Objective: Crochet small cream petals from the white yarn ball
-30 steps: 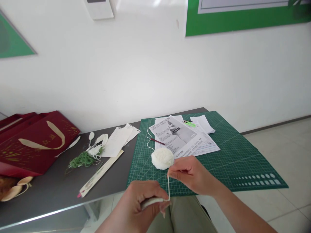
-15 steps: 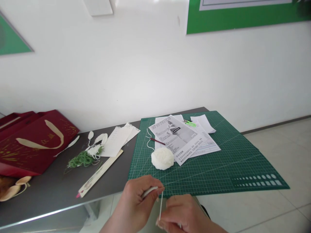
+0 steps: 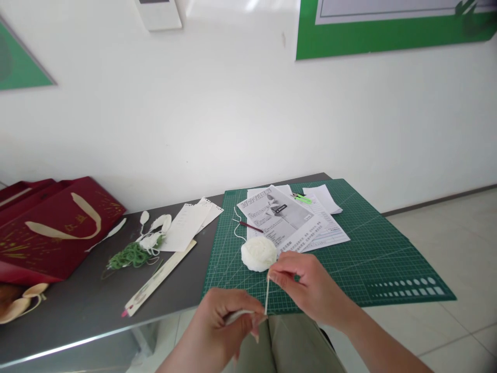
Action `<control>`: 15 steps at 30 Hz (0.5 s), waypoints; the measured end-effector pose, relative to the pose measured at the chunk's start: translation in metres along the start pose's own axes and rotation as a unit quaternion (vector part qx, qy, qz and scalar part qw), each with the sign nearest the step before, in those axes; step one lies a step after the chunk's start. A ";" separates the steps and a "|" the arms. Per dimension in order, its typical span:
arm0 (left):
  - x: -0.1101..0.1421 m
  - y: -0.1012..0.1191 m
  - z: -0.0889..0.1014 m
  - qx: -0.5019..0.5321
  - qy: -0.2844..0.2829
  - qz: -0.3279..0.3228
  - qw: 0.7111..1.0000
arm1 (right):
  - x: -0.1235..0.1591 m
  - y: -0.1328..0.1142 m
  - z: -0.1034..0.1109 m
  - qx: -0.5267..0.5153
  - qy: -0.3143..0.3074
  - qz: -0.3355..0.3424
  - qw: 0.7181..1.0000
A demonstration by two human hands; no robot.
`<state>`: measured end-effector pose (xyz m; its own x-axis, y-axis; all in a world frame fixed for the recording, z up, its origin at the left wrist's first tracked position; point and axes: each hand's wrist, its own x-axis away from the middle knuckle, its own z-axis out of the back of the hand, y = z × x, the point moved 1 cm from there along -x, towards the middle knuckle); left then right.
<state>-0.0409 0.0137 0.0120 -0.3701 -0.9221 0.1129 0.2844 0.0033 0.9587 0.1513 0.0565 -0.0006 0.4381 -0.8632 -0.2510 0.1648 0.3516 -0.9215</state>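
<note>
My left hand [image 3: 229, 321] is closed in a pinch around a slim white yarn piece [image 3: 237, 315], mostly hidden by the fingers. Higher and to the right, my right hand [image 3: 298, 277] pinches the upper end of a white yarn strand [image 3: 266, 298]. The strand runs taut down to my left fingertips. Just behind my right fingertips, a ball of white yarn [image 3: 258, 254] lies on the green cutting mat [image 3: 373, 254]. A dark red crochet hook [image 3: 251, 226] rests on the papers behind it.
Printed sheets [image 3: 279, 212] and green-handled snips [image 3: 302, 198] lie on the mat. To the left are loose papers [image 3: 188, 225], a ruler-like strip [image 3: 161, 280], green yarn [image 3: 134, 255], white petal-shaped pieces [image 3: 165, 223] and a red gift bag [image 3: 58, 228]. A white wall stands behind.
My right hand has risen from low beside my lap to near the yarn ball, drawing the strand upward. The left hand has stayed nearly in place.
</note>
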 end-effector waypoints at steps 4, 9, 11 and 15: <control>0.004 -0.004 -0.001 0.064 0.027 0.017 0.997 | -0.003 0.034 -0.013 -0.171 -0.104 -0.087 0.976; 0.006 -0.005 -0.001 0.045 0.052 0.057 0.996 | 0.007 0.051 -0.039 -0.226 -0.114 -0.104 0.962; 0.006 -0.005 0.001 -0.013 0.058 0.017 0.998 | 0.016 0.046 -0.045 -0.226 -0.102 -0.100 0.964; 0.005 -0.003 0.005 -0.159 0.100 -0.091 0.978 | 0.033 0.030 -0.051 -0.157 -0.071 -0.040 0.984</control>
<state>-0.0478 0.0112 0.0104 -0.2677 -0.9539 -0.1354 0.5020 -0.2580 0.8255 0.1254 0.0201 -0.0514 0.5576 -0.8165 -0.1499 -0.0675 0.1353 -0.9885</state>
